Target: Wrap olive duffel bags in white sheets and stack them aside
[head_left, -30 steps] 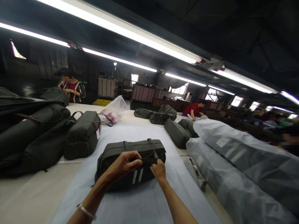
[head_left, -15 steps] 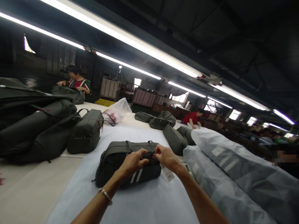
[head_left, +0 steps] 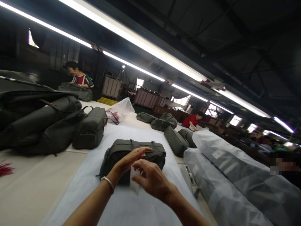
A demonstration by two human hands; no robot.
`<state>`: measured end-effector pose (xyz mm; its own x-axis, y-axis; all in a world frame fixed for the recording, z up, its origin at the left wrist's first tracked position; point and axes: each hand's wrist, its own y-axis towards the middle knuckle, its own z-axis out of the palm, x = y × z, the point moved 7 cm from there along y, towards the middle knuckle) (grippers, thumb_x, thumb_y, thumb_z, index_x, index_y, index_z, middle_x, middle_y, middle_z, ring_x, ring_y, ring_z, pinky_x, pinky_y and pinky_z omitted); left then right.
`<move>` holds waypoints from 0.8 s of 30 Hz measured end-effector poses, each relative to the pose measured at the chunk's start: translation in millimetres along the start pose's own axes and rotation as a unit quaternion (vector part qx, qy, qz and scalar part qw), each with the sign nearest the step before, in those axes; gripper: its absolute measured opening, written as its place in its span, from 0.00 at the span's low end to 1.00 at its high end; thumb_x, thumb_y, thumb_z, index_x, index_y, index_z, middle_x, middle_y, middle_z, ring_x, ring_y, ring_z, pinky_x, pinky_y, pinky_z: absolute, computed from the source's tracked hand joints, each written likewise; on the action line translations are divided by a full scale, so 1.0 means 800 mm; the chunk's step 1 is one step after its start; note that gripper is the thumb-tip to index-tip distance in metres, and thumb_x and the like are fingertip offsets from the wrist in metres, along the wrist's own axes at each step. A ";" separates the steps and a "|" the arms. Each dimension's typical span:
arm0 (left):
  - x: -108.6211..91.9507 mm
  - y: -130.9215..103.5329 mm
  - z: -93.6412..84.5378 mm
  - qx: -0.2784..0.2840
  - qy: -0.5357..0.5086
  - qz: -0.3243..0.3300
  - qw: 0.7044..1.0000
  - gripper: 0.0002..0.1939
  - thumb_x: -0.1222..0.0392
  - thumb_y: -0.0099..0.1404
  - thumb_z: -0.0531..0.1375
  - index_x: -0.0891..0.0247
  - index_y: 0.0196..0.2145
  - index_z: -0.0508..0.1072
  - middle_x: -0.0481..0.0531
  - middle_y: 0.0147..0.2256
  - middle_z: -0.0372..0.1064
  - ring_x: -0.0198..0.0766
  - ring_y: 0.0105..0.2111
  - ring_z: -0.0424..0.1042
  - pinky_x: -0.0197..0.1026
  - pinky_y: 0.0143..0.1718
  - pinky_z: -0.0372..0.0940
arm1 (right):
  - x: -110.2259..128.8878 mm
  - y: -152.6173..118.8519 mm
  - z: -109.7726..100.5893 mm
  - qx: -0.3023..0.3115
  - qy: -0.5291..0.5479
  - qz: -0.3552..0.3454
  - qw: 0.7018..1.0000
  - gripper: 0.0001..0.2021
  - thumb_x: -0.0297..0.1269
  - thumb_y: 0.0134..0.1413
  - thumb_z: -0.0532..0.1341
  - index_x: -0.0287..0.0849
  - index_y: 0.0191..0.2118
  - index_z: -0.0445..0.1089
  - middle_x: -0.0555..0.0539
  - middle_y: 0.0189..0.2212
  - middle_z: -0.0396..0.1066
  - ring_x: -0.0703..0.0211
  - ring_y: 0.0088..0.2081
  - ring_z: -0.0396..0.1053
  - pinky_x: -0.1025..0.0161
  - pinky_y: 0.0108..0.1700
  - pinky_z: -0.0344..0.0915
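Observation:
A dark grey fabric bag (head_left: 113, 157) with carry handles on top sits on pale blue sheeting (head_left: 94, 191) in front of me. My left hand (head_left: 134, 158) reaches across the front of the bag, its fingers stretched out and holding nothing that I can see. Just below and to the right, my right hand (head_left: 150, 177) has curled fingers at a white paper tag (head_left: 134, 183), which hangs down before the bag. Motion blurs the tag, and my hands hide the middle of the bag's front.
More dark bags (head_left: 88, 128) pile up on the left. Long bundles wrapped in translucent plastic (head_left: 225, 179) lie along the right. Beyond are a clear plastic bag (head_left: 122, 110), red strands (head_left: 6, 168) at the left edge, and co-workers at the far left and far right.
My right hand has moved left and down from the bag's top opening, and the white tag has shifted left with it. My left hand's fingers have straightened.

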<state>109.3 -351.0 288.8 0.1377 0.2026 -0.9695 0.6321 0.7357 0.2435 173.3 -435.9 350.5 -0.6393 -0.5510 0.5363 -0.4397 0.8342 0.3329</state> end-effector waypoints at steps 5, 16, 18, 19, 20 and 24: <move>0.002 0.006 -0.015 0.051 -0.117 -0.008 0.992 0.23 0.51 0.55 0.67 0.65 0.46 0.72 0.50 0.32 0.69 0.33 0.29 0.67 0.35 0.31 0.62 | -0.052 0.001 -0.065 -0.168 -0.107 0.025 0.980 0.17 0.34 0.50 0.63 0.47 0.49 0.72 0.44 0.51 0.71 0.48 0.53 0.66 0.52 0.59 0.58; 0.020 0.010 -0.085 -0.106 0.335 -0.051 0.935 0.17 0.71 0.54 0.54 0.59 0.39 0.73 0.49 0.36 0.72 0.40 0.39 0.70 0.41 0.43 0.64 | -0.165 0.068 -0.096 0.019 0.142 0.199 0.969 0.11 0.38 0.43 0.65 0.40 0.36 0.74 0.54 0.19 0.66 0.65 0.22 0.62 0.65 0.28 0.59; 0.035 0.002 -0.115 -0.167 0.383 -0.088 0.904 0.16 0.72 0.55 0.53 0.60 0.38 0.73 0.52 0.38 0.72 0.44 0.41 0.70 0.46 0.45 0.63 | -0.167 0.080 -0.105 0.042 0.190 0.199 0.961 0.16 0.44 0.41 0.69 0.39 0.34 0.73 0.54 0.20 0.65 0.67 0.22 0.60 0.67 0.26 0.55; 0.041 -0.003 -0.128 -0.194 0.401 -0.105 0.889 0.16 0.73 0.55 0.52 0.61 0.38 0.73 0.55 0.39 0.72 0.46 0.42 0.70 0.48 0.46 0.63 | -0.167 0.086 -0.110 0.043 0.209 0.192 0.958 0.17 0.45 0.40 0.70 0.38 0.34 0.73 0.54 0.21 0.65 0.68 0.22 0.59 0.67 0.25 0.54; 0.045 -0.008 -0.139 -0.217 0.413 -0.119 0.877 0.17 0.73 0.56 0.51 0.62 0.39 0.72 0.57 0.41 0.71 0.47 0.43 0.70 0.50 0.47 0.63 | -0.168 0.092 -0.115 0.039 0.225 0.185 0.956 0.18 0.46 0.40 0.71 0.38 0.34 0.73 0.54 0.21 0.65 0.68 0.23 0.58 0.68 0.25 0.53; 0.045 -0.008 -0.134 -0.234 0.407 -0.104 0.877 0.18 0.66 0.63 0.51 0.60 0.50 0.68 0.56 0.50 0.69 0.42 0.47 0.71 0.45 0.48 0.66 | -0.179 0.116 -0.121 0.030 0.285 0.171 0.943 0.21 0.47 0.38 0.73 0.38 0.36 0.73 0.54 0.21 0.64 0.70 0.22 0.56 0.68 0.24 0.51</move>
<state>28.1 -279.1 255.1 -0.6542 0.2855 -0.7003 0.1693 0.9578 0.2323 285.5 -277.4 379.8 -0.3156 -0.1338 0.9394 -0.3147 0.9487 0.0294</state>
